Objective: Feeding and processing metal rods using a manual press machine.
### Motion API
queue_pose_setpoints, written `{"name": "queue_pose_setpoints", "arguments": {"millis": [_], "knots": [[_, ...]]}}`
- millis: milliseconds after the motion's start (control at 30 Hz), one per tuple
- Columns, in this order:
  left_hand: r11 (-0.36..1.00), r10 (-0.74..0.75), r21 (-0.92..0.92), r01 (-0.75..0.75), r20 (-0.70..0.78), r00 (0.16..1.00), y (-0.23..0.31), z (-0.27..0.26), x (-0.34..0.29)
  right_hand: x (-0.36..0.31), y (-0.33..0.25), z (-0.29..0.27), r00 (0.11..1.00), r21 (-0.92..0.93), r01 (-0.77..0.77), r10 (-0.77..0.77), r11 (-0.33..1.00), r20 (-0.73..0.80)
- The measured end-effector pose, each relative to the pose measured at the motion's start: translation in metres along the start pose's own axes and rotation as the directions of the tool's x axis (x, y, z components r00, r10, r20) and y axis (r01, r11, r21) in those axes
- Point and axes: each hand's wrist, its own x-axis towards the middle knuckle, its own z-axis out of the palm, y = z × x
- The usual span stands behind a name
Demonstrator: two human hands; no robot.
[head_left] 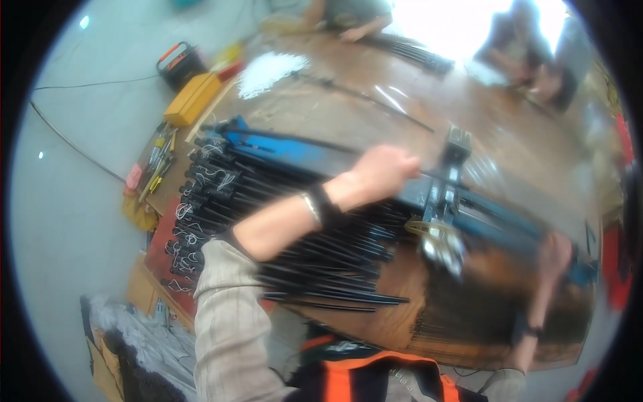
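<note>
My left hand (385, 173) is closed around a thin black rod (315, 141) that lies along a long blue metal fixture (284, 151). The rod comes out on both sides of the fist. Just right of this hand, a metal clamp block (442, 194) sits across the fixture, with a shiny silver part and a brass-coloured ring at its near side. My right hand (554, 254) is at the fixture's right end. Motion smears its fingers, so its grip cannot be made out. Below my left forearm lies a thick pile of black rods (321, 268) with wired black ends at the left.
White small pieces (271, 72) lie heaped on the brown table (335, 110). A yellow box (192, 99) and hand tools (159, 161) line its left edge. Dark thin rods (489, 301) lie at the near right. Other people (529, 53) work across the table.
</note>
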Motion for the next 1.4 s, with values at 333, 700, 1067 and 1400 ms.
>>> {"name": "queue_pose_setpoints", "arguments": {"millis": [333,700,1067,1400], "knots": [[0.998,0.019,-0.068,-0.016,0.042,0.999,-0.009,0.026,-0.002,-0.003,0.001,-0.006,0.999,-0.076,0.009,-0.005,0.997,0.051],[0.997,0.081,0.002,-0.082,-0.16,0.984,0.004,0.034,0.005,-0.015,0.002,-0.016,0.999,-0.164,-0.039,0.034,0.986,-0.036],[0.975,-0.195,0.123,0.184,0.086,0.977,0.026,0.026,0.013,-0.045,-0.166,-0.031,0.986,0.368,0.125,-0.155,0.922,0.055],[0.975,-0.191,0.134,0.179,0.082,0.978,0.019,0.033,0.017,-0.035,-0.182,0.006,0.996,0.608,0.031,-0.079,0.793,0.052]]}}
